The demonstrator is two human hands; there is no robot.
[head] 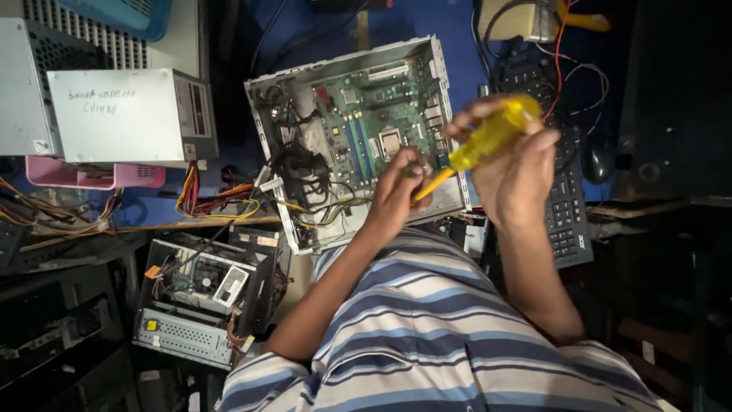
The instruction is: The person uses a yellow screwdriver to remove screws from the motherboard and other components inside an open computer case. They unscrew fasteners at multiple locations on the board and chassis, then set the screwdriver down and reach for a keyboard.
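Observation:
My right hand (518,172) grips the yellow translucent handle of a screwdriver (488,137), raised above the desk. The shaft slants down and left into my left hand (400,187), whose fingers are pinched around the tip; whether a small part sits there is hidden. Both hands hover over the near right corner of an open desktop computer case (263,91). Its green motherboard (374,114) lies exposed, with blue memory slots and an empty processor socket. A bundle of black and yellow cables (305,172) spills from the case's near left side.
A black keyboard (568,210) lies right of the case, with a black mouse (598,156) beside it. Two grey power supply boxes (130,114) stand at the left over a pink tray (69,175). Another opened computer (202,297) sits lower left. Loose wires cross the blue desk.

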